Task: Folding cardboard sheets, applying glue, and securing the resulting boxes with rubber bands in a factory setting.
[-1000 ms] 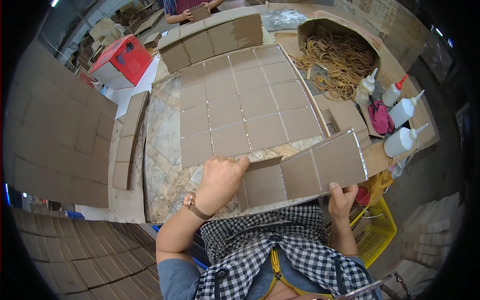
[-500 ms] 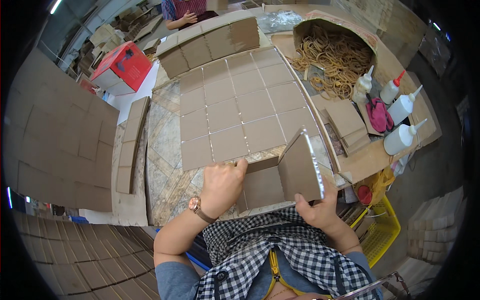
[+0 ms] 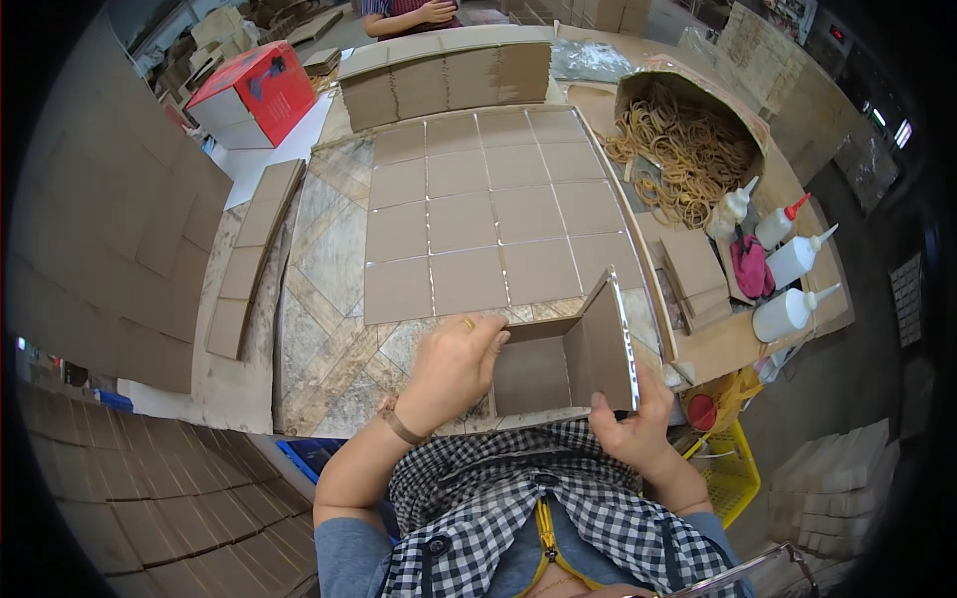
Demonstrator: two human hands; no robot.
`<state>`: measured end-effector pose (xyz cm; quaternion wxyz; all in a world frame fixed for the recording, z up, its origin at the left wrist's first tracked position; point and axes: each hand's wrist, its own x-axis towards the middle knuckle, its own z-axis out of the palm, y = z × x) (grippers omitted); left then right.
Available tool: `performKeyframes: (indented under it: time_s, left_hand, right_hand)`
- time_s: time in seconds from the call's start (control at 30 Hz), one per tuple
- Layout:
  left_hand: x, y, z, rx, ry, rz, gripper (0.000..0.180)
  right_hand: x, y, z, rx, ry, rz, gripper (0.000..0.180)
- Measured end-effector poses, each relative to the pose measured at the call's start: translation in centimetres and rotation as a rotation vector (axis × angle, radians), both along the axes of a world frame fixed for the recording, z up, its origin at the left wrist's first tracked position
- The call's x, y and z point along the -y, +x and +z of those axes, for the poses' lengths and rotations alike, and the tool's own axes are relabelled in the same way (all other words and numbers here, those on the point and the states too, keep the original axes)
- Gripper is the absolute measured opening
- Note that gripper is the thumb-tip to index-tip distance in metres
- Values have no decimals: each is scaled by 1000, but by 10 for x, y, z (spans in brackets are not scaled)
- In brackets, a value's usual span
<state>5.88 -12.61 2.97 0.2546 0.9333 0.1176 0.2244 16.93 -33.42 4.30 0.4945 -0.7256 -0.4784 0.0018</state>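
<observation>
A creased brown cardboard strip (image 3: 563,359) stands folded into an open box shape near the table's front edge. My left hand (image 3: 454,369) presses on its left panel, with a ring on one finger and a bracelet on the wrist. My right hand (image 3: 628,429) grips the lower right corner, where the right panel stands upright. Behind it, several flat square cardboard pieces (image 3: 478,214) lie in rows on the marble-patterned table (image 3: 329,299).
A box of rubber bands (image 3: 688,145) and three glue bottles (image 3: 793,259) stand at the right. A stack of cardboard strips (image 3: 444,75) and a red box (image 3: 244,95) lie at the back. Another person's hands (image 3: 424,12) rest at the far edge. A yellow crate (image 3: 728,468) sits lower right.
The cardboard strip, held flat a second ago, has been folded up; its right panels now stand upright. My right hand has moved left along it.
</observation>
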Motion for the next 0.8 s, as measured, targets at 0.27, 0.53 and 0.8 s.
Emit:
performKeyframes:
  time_s: [0.27,0.53,0.8]
  left_hand:
    - [-5,-1,-11,162,-90,-45,12]
    - [-13,-5,-20,211,-163,-116,30]
    - [-21,-19,-44,282,-949,-204,57]
  right_hand:
    - [-9,-4,10,34,-84,18,51]
    - [-10,-6,2,175,-125,2,55]
    - [-17,-18,-2,429,-420,50,60]
